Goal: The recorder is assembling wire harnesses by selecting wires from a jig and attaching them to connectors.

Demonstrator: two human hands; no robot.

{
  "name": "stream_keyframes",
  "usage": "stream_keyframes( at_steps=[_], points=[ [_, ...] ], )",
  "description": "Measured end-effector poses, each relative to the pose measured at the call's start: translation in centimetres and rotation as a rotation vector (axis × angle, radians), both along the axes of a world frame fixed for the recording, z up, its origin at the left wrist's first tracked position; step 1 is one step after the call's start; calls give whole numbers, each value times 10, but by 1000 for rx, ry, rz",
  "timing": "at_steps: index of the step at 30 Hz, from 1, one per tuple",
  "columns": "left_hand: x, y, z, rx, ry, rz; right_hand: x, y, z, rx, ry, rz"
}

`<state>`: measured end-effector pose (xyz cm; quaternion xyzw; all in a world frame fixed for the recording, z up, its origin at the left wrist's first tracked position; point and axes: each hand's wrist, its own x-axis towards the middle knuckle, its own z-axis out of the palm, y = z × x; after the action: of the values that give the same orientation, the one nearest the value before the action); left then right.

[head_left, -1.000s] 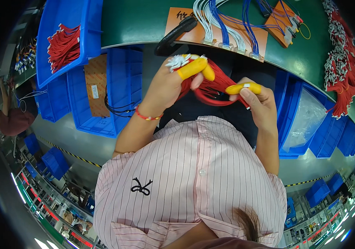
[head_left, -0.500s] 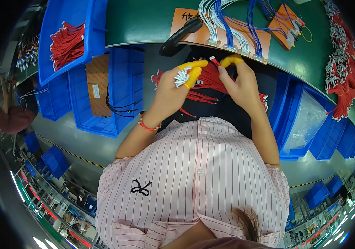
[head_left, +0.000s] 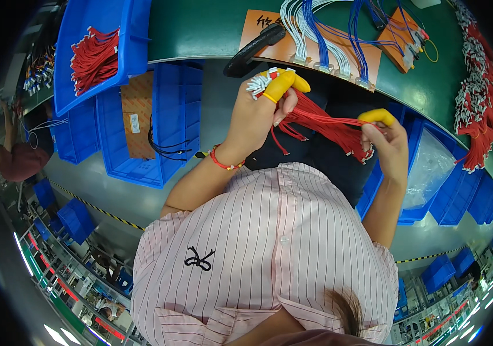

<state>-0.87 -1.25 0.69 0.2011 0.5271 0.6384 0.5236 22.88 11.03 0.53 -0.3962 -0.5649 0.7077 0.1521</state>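
My left hand [head_left: 248, 123], with yellow finger cots on its fingers, is closed around a bundle of red cables [head_left: 326, 131]. White connector ends [head_left: 257, 86] stick out past its fingers, and the red wires trail off to the right above my lap. On the right, my right hand [head_left: 390, 149] has a yellow cot on its index finger. Between thumb and index finger it pinches a red cable drawn out tight from the left hand, apart from the hanging bundle. The exact end of that cable is hidden by the fingers.
A green table [head_left: 200, 34] lies ahead, with a black-handled tool [head_left: 255, 51] at its edge beside an orange board [head_left: 292, 43] carrying white and blue cables. A blue bin [head_left: 134, 52] of red cables stands left. More red cables [head_left: 480, 109] lie far right. Blue crates [head_left: 168, 167] flank me.
My right hand has moved right and nearer, drawing a red cable out. My left hand has shifted slightly up and right, its fingers now wrapped over the cable ends.
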Motion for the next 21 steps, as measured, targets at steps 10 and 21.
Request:
stream_keyframes(
  at_steps=[10, 21],
  points=[
    [6, 12, -8, 15, 4, 79, -26, -20, -7, -326, 532, -170],
    [-8, 13, -5, 102, -105, -14, -59, -22, 3, 31, 242, -258]
  ],
)
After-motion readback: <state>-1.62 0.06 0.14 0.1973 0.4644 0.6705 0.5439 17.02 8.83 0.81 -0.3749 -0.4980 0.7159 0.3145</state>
